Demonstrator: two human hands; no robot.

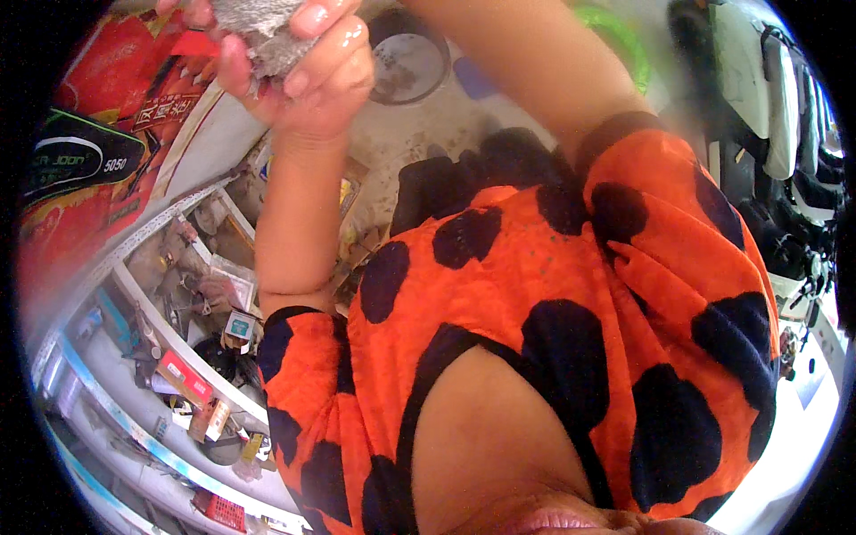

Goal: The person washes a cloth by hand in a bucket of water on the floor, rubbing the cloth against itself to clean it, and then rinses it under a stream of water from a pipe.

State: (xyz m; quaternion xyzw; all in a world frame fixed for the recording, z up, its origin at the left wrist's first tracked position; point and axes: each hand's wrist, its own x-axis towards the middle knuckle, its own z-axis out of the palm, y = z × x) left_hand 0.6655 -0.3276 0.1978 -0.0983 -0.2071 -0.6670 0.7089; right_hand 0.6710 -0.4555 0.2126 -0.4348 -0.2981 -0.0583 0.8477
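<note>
One hand shows clearly in this downward fisheye view: the left hand (299, 62), raised near the top edge, its fingers curled tightly around a wad of grey cloth (259, 31). The grip is closed, with the fingertips and pale polished nails pressed over the front of the cloth and the thumb side underneath. Part of the cloth runs out of the top of the picture. The left forearm rises straight up from an orange sleeve with large dark blotches.

The right arm (526, 62) reaches up and away from the matching sleeve toward the top edge, and its hand lies outside the picture, so its grip cannot be told.

Below the left hand, on the left side, stand white shelves (169, 348) crowded with small boxes, packets and loose odds and ends. Above them, at upper left, lie red printed bags (116, 80). Behind the hands, the ground is pale, dusty concrete, with a round metal basin (410, 58) near the top and a green hoop-shaped thing (624, 40) just beside the right arm. Dark and white garments (785, 134) hang along the right rim.
</note>
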